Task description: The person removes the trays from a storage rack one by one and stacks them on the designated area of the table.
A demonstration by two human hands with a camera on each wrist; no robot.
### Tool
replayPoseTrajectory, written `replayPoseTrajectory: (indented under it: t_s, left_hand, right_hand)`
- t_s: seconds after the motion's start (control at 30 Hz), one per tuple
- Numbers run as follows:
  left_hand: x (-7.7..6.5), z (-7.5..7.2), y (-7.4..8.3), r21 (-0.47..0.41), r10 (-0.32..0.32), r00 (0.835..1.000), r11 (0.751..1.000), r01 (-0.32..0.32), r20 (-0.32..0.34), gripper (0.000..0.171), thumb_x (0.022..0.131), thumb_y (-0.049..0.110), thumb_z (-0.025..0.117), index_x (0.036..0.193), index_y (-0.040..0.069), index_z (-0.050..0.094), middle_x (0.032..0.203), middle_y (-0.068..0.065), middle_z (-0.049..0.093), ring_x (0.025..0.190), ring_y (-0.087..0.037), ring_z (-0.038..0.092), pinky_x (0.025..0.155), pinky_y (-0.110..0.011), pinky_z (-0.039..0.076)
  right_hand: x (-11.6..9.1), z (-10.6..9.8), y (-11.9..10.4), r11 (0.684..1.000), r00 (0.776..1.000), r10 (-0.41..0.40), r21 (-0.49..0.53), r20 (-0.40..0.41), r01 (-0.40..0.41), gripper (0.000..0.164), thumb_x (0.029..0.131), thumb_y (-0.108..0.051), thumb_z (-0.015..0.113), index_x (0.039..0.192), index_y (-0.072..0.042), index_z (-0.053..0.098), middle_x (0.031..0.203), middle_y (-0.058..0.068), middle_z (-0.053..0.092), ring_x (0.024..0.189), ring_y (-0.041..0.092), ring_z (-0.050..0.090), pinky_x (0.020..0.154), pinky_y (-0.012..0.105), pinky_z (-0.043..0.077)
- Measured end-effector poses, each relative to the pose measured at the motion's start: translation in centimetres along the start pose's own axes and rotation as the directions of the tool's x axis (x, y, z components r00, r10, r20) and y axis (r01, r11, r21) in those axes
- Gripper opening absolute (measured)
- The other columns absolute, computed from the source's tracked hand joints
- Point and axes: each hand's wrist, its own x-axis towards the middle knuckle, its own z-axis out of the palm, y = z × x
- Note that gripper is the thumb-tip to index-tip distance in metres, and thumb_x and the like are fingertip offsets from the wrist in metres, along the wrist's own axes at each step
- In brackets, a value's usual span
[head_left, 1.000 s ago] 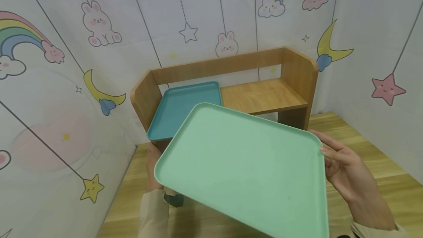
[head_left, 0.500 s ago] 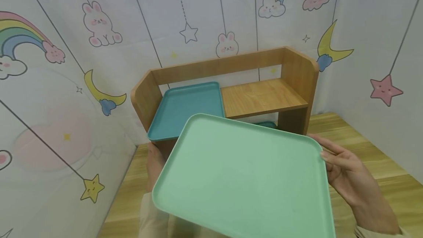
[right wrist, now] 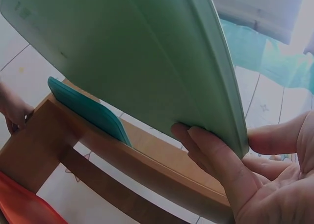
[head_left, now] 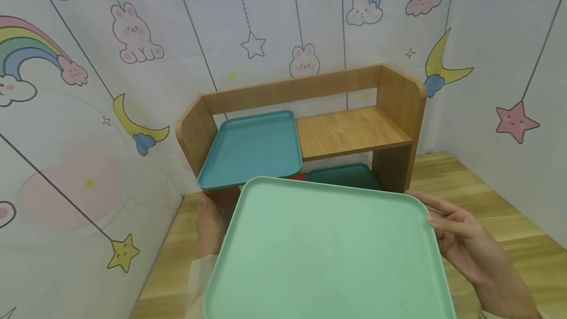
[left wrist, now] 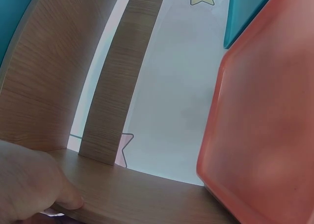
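My right hand pinches the right corner of a light green tray, thumb on its inner face and fingers beneath, as the right wrist view shows. The tray is tilted in front of a small wooden desktop shelf. My left hand grips the shelf's left side panel near its front edge, partly hidden behind the green tray. On the left of the upper board lies a teal tray. Below stand a dark green tray on the right and a red tray, mostly hidden in the head view.
The shelf stands on a wood-grain table against a white backdrop printed with rabbits, moons and rainbows. Bare board shows to the right of the teal tray. A back rail and side panels frame the upper board.
The light green tray has come down and levelled out, with my right hand lowering slightly. The dark green tray and a bit of red now show beneath the upper board. My left hand stays put.
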Motion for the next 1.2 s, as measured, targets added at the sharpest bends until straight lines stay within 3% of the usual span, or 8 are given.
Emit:
replayPoseTrajectory:
  t_s: [0.3, 0.5, 0.83, 1.2]
  left_hand:
    - [0.4, 0.2, 0.0, 0.028, -0.065, 0.998, 0.998, 0.064, 0.016, 0.042, 0.087, 0.003, 0.053, 0.121, -0.011, 0.032, 0.115, -0.035, 0.052, 0.104, -0.050, 0.055, 0.085, -0.061, 0.043]
    - [0.4, 0.4, 0.0, 0.053, -0.057, 0.998, 0.997, 0.058, -0.027, 0.032, 0.087, -0.002, 0.046, 0.116, -0.012, 0.034, 0.109, -0.036, 0.054, 0.098, -0.052, 0.057, 0.081, -0.061, 0.044]
    - [0.4, 0.4, 0.1, 0.047, -0.077, 0.997, 0.996, 0.077, -0.016, 0.028, 0.091, 0.000, 0.040, 0.116, -0.012, 0.034, 0.110, -0.036, 0.054, 0.098, -0.052, 0.056, 0.078, -0.063, 0.044]
    - [0.6, 0.4, 0.0, 0.043, -0.091, 0.996, 0.995, 0.091, -0.016, 0.031, 0.089, 0.000, 0.040, 0.116, -0.012, 0.034, 0.109, -0.038, 0.055, 0.099, -0.053, 0.057, 0.080, -0.063, 0.043]
  right_hand:
    - [-0.2, -0.2, 0.6, 0.998, 0.999, 0.040, -0.048, -0.017, -0.041, 0.057, 0.099, 0.008, 0.007, 0.145, -0.005, 0.039, 0.125, 0.015, 0.063, 0.099, 0.024, 0.067, 0.087, 0.035, 0.053]
    - [-0.3, -0.7, 1.0, 0.996, 0.999, 0.050, -0.078, 0.003, -0.049, 0.057, 0.099, 0.007, 0.007, 0.145, -0.006, 0.038, 0.131, 0.014, 0.059, 0.108, 0.025, 0.065, 0.091, 0.037, 0.052]
    - [-0.4, -1.5, 1.4, 0.987, 0.997, 0.077, -0.137, -0.031, -0.081, 0.055, 0.099, 0.009, 0.012, 0.144, -0.006, 0.041, 0.136, 0.014, 0.056, 0.114, 0.026, 0.062, 0.090, 0.039, 0.052]
    - [-0.4, -2.2, 1.8, 0.979, 0.993, 0.098, -0.176, -0.063, -0.108, 0.053, 0.099, 0.010, 0.016, 0.142, -0.006, 0.043, 0.132, 0.013, 0.059, 0.109, 0.025, 0.065, 0.087, 0.039, 0.053]
